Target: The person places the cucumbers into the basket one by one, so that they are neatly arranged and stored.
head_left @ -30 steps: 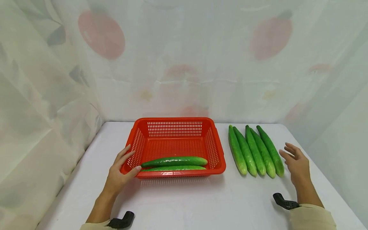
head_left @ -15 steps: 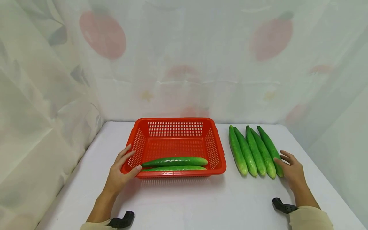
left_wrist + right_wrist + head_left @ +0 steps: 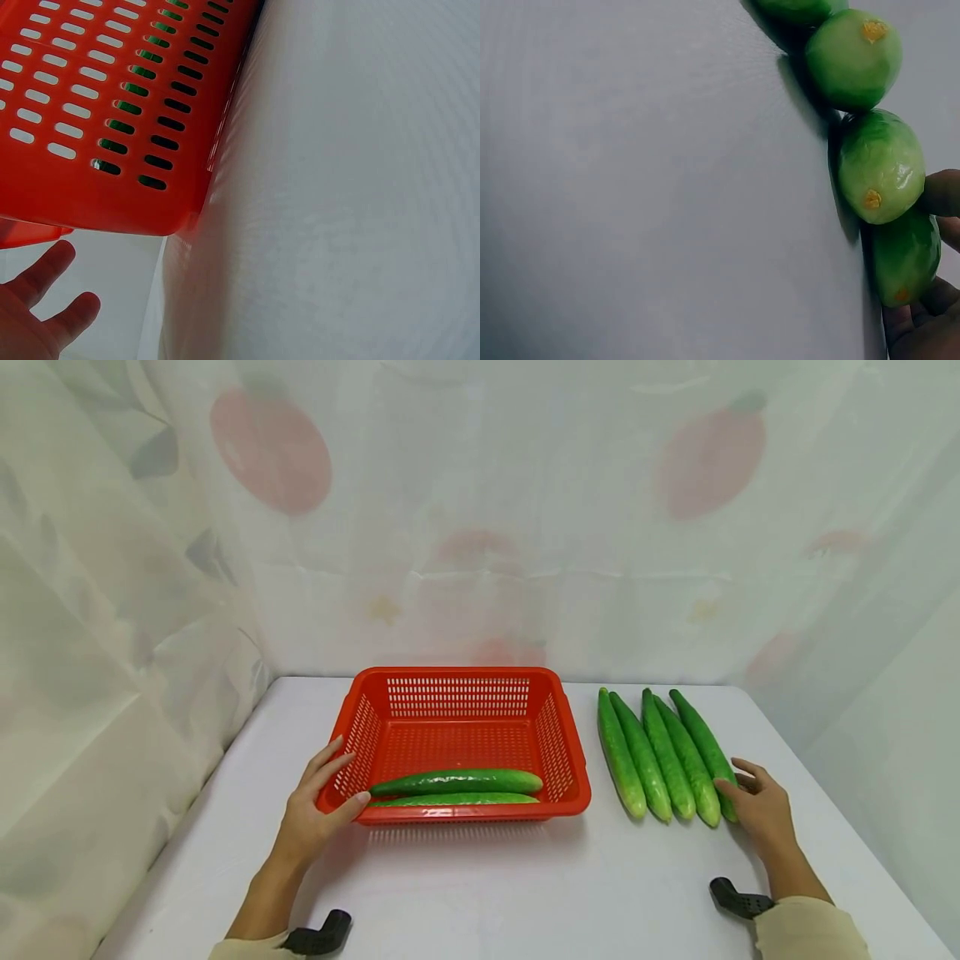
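Observation:
A red plastic basket (image 3: 465,812) stands mid-table, and two green cucumbers (image 3: 457,782) lie along its near side. My left hand (image 3: 310,810) is at the basket's left front corner, its thumb at the front rim and its fingers spread along the left side. In the left wrist view two straight fingers (image 3: 46,271) show beside the perforated wall. Right of the basket several cucumbers (image 3: 651,760) lie side by side. My right hand (image 3: 761,806) holds the near part of the rightmost cucumber (image 3: 702,735), thumb on top and fingers at its outer side.
A white-covered table (image 3: 525,885) lies under everything. Printed curtains (image 3: 480,527) hang behind it and at the left. Black wrist mounts (image 3: 738,899) stick out from both beige sleeves. Between the basket and the cucumber row runs a narrow strip of table.
My right hand has moved left and down from beside the row onto the rightmost cucumber, and its fingers have closed in. The left hand and the basket stay put.

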The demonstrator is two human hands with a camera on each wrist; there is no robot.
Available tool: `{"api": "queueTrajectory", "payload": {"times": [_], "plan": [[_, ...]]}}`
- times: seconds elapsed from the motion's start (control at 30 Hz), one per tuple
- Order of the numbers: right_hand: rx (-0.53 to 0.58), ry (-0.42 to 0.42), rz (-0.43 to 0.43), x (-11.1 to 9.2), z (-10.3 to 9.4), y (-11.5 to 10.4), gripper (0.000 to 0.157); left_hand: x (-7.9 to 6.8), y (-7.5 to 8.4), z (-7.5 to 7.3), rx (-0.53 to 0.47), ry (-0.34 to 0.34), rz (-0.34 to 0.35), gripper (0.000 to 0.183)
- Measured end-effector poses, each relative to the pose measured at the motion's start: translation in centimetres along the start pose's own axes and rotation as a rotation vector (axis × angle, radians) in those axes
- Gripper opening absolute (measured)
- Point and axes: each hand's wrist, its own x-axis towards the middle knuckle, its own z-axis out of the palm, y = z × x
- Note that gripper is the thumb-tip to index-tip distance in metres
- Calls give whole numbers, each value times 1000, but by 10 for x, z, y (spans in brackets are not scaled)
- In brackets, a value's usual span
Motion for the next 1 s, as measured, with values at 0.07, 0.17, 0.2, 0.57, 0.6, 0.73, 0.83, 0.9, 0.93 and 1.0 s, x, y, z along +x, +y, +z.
{"api": "queueTrajectory", "payload": {"times": [0.07,0.17,0.2,0.57,0.6,0.73,0.83,0.9,0.93,1.0], "plan": [[-17,14,9,1,1,0,71,0,1,0,-9,-1,3,57],[-41,36,23,2,2,-1,70,0,2,0,-21,-2,6,57],[-50,45,29,2,2,-2,69,0,3,0,-22,-2,6,57],[39,149,179,1,2,-6,70,-1,35,-3,-38,-21,-21,54],[61,159,193,1,2,-6,70,-1,39,-3,-34,-23,-23,54],[135,195,233,-2,1,-6,71,-1,43,-3,-25,-23,-22,54],[176,214,245,-3,-2,-6,71,-1,41,-3,-25,-17,-13,54],[202,227,260,-3,-4,-5,71,-1,40,-3,-23,-14,-11,54],[217,234,269,-3,-6,-5,71,-1,41,-3,-21,-13,-12,54],[273,251,296,-2,-8,-7,69,-1,42,-3,-16,-13,-16,53]]}}
